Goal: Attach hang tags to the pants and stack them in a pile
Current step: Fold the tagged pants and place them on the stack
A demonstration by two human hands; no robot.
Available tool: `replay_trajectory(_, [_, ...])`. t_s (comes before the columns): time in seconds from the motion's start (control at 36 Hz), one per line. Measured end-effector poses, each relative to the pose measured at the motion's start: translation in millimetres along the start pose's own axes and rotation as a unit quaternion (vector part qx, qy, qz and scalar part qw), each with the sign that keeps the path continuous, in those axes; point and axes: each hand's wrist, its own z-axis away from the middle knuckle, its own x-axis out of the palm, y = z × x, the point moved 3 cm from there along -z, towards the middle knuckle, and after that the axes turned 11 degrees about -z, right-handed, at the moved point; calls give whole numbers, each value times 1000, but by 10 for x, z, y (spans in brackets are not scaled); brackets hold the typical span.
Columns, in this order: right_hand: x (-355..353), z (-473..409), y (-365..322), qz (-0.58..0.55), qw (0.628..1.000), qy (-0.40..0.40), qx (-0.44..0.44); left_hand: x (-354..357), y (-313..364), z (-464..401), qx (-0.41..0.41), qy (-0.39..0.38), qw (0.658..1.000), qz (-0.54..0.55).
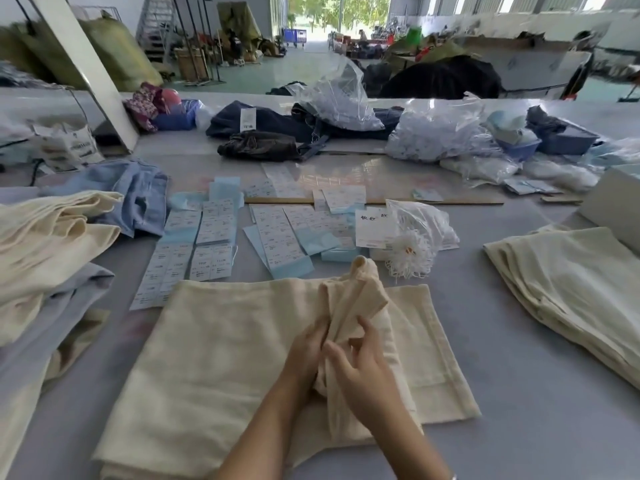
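One cream pair of pants lies flat at the bench's near edge; both hands, left and right, grip its bunched-up fabric. No tag shows on it yet. Tags wait beyond; a folded pile sits right (seemingly finished).

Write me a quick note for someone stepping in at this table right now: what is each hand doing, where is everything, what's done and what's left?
Left hand and right hand: both grip a bunched-up part of the cream pants lying flat in front of you.
Tags lie spread across the middle of the table, beside a bag of white strings.
Folded cream pile lies on the right; unsorted cream and blue pants heap on the left.
Done: I can't see whether these pants have a tag yet.
Left: tag them, stack them, then work through the heap.
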Motion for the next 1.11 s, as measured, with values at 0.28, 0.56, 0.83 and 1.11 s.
replay_trajectory(0.28, [-70,-393,7,180,979,95,-32,-7,-26,18,-36,6,998,42])
replay_trajectory(0.56, [-252,-486,318,-148,982,84,-81,-54,-54,-43,-33,7,996,78])
replay_trajectory(0.83, [-210,-493,360,-199,972,94,-77,-44,-30,-9,78,-35,996,-11])
replay_trajectory(1.11, [-338,-520,392,-379,925,22,-28,-91,-123,-18,18,-22,996,84])
